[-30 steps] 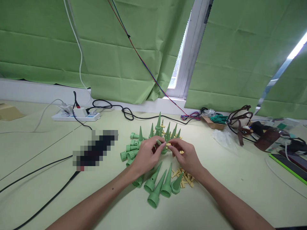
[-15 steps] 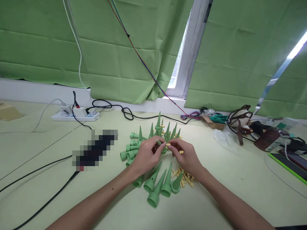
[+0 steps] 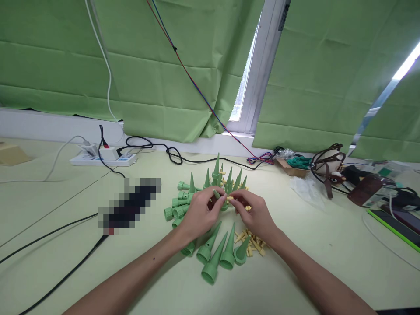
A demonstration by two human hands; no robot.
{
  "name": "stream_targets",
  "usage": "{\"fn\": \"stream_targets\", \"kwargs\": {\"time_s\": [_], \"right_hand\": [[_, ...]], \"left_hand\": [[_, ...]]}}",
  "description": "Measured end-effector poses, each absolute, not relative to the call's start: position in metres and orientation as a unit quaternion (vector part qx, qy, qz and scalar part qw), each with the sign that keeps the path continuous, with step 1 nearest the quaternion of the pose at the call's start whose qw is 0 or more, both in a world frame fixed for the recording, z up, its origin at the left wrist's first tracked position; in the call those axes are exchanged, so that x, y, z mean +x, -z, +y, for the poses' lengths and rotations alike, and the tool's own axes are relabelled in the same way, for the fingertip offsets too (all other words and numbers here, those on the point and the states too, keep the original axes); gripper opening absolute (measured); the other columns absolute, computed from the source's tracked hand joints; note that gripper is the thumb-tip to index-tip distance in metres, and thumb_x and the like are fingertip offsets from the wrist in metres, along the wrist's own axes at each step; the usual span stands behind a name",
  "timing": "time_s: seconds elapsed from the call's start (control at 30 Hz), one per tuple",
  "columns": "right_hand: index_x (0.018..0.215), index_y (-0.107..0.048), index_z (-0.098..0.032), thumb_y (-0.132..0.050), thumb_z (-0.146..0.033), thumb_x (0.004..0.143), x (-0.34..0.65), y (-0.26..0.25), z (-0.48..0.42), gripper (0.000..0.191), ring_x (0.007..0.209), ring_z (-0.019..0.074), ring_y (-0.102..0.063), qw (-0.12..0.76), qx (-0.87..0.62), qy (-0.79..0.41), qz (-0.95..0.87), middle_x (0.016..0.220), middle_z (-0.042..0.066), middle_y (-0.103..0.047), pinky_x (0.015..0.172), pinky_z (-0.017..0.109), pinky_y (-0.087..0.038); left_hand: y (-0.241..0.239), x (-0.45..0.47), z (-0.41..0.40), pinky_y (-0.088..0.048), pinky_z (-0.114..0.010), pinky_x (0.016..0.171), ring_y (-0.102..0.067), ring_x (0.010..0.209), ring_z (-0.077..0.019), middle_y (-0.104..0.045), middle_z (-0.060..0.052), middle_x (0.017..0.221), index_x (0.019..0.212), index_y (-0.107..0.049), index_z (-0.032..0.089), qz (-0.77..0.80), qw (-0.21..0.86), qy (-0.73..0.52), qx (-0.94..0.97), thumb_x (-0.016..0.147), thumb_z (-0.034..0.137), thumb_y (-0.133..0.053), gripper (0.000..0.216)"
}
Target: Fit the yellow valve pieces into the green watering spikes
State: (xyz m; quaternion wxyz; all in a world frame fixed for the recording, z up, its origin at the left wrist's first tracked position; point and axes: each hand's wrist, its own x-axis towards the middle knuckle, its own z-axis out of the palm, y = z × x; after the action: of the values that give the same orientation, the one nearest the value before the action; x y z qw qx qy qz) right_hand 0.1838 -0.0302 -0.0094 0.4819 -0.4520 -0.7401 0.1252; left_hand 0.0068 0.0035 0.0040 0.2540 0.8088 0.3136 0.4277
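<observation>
- Pinching a small green plastic cone (image 3: 217, 194) in closed fingertips, the left hand (image 3: 198, 214) hovers over the pale green tabletop (image 3: 311, 245).
- The right hand (image 3: 257, 216) grips a short cream plastic peg (image 3: 230, 198) against the cone.
- Upright green cones (image 3: 217, 168) crowd behind; fallen cones (image 3: 215, 258) and loose cream pegs (image 3: 253, 247) lie near the wrists.

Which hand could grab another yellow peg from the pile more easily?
Probably the right hand: the pile of yellow pegs lies right beside its wrist. It pinches one yellow peg now, though. The left hand grips a green cone, farther from the pile.
</observation>
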Motion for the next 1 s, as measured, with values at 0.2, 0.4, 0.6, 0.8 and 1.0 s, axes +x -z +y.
{"fn": "stream_targets", "kwargs": {"time_s": [0.2,0.4,0.6,0.8,1.0], "right_hand": [[0.095,-0.063,-0.018,-0.051,-0.027,0.096,0.1839,0.0101,-0.0291,0.015,0.063,0.0142,-0.056,0.471,-0.462,-0.134,-0.739,0.082,0.004,-0.066,0.059,0.026,-0.046],[0.086,-0.061,-0.018,-0.051,-0.029,0.097,0.1846,0.0101,-0.0282,0.019,0.059,0.0128,-0.051,0.461,-0.477,-0.135,-0.736,0.072,0.002,-0.061,0.056,0.024,-0.042],[0.079,-0.056,-0.019,-0.048,-0.032,0.098,0.1845,0.0106,-0.0293,0.024,0.057,0.0114,-0.046,0.453,-0.487,-0.136,-0.734,0.065,-0.002,-0.053,0.055,0.023,-0.037],[0.066,-0.043,-0.019,-0.046,-0.035,0.098,0.1834,0.0114,-0.0269,0.036,0.053,0.0101,-0.036,0.455,-0.495,-0.103,-0.733,0.057,-0.005,-0.040,0.053,0.024,-0.030],[0.061,-0.044,-0.019,-0.042,-0.039,0.099,0.1839,0.0133,-0.0252,0.044,0.050,0.0099,-0.036,0.438,-0.511,-0.096,-0.733,0.053,-0.005,-0.040,0.052,0.025,-0.028]], "left_hand": [[-0.0047,0.0063,0.0030,-0.043,-0.025,0.058,-0.056,0.063,-0.0113,-0.065,-0.001,0.082,0.091,-0.062,0.017,0.308,0.238,-0.423,0.818,0.096,0.028,-0.050,0.017],[-0.0045,0.0069,0.0028,-0.044,-0.025,0.060,-0.057,0.065,-0.0117,-0.066,-0.001,0.083,0.091,-0.062,0.018,0.307,0.241,-0.424,0.817,0.096,0.029,-0.050,0.017],[-0.0045,0.0074,0.0020,-0.043,-0.024,0.058,-0.056,0.063,-0.0113,-0.066,-0.001,0.083,0.091,-0.063,0.018,0.309,0.251,-0.429,0.811,0.096,0.030,-0.050,0.018],[-0.0049,0.0075,0.0012,-0.041,-0.025,0.056,-0.052,0.059,-0.0109,-0.064,-0.001,0.078,0.090,-0.062,0.017,0.304,0.251,-0.417,0.819,0.095,0.029,-0.051,0.017],[-0.0031,0.0078,0.0006,-0.040,-0.025,0.056,-0.053,0.059,-0.0113,-0.065,-0.001,0.077,0.091,-0.063,0.017,0.302,0.246,-0.410,0.825,0.095,0.029,-0.051,0.017]]}}
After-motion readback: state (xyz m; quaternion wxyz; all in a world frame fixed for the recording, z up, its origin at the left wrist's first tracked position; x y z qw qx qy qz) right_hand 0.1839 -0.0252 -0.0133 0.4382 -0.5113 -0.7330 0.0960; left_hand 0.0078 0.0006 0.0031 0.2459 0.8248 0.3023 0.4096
